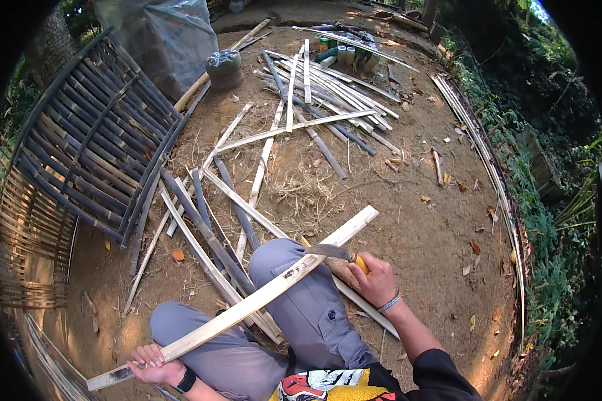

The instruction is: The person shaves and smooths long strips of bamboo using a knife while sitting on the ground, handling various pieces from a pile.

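Bare brown earth (421,194) underfoot, sunlit in patches, littered with shavings and dry leaves. Landmark for these notes: the long pale strip (247,304), which slants over the seated person's grey trousers (321,314), one end low by the left hand (155,364), the other past the right knee (274,257).

Left hand: grip clamped on the strip close to its lower end, fingers wrapped over; dark watch (186,381) at the wrist. Right hand (374,277): just beside the strip's upper part, grip closed round the yellow handle (361,263) of a curved knife (331,250). Its dark blade overlaps the strip; whether it bites in, I cannot tell. Dark smudges mark the strip just below the blade.

Beyond the strip, a loose heap of pale split lengths (354,100), some crossing, with green tube pieces (344,55) behind. Left of the strip, well apart, a tilted dark slatted panel (99,127); farther back, clear plastic sheeting (160,40) and a knotted bag (225,70). Right of the strip, more thin lengths (495,174) run along green undergrowth (548,267).
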A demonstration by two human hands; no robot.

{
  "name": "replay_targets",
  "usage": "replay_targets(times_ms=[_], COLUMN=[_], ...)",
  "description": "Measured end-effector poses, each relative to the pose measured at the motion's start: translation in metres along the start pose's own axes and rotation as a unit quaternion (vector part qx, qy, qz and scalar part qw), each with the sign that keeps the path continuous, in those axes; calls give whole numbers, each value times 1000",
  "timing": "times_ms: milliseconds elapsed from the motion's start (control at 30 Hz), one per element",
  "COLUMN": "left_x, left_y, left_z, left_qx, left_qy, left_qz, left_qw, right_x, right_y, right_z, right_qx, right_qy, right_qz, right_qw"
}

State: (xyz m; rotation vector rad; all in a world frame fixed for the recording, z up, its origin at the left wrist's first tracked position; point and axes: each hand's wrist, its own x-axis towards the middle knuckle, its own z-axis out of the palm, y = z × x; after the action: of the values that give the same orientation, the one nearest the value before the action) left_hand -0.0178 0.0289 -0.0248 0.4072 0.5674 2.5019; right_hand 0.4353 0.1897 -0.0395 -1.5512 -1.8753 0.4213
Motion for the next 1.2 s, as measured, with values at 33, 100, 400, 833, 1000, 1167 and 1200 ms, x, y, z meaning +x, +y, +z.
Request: replay_targets(times_ms=[33, 100, 400, 833, 1000, 1167, 1200], left_x=[0, -2, -3, 1, -4, 0, 1], left_y=[-2, -5, -5, -10, -7, -2, 0], left_z=[-1, 0, 6, 9, 16, 5, 2], left_qx=[7, 28, 24, 30, 47, 35, 26], left_qy=[9, 31, 15, 58, 61, 31, 19], left_qz=[7, 23, 10, 14, 26, 18, 12], left_qw=[1000, 999, 1000, 998, 997, 999, 999], right_x=[9, 22, 32, -7, 27, 6, 10], right_y=[17, 29, 35, 2, 37, 25, 35], right_z=[-1, -6, -13, -2, -14, 1, -3], right_qx=[18, -14, -51, -49, -51, -34, -37], right_qy=[6, 20, 33, 2, 21, 25, 21], right_qz=[92, 140, 156, -39, 130, 52, 87], right_qw=[996, 990, 986, 998, 990, 998, 995])
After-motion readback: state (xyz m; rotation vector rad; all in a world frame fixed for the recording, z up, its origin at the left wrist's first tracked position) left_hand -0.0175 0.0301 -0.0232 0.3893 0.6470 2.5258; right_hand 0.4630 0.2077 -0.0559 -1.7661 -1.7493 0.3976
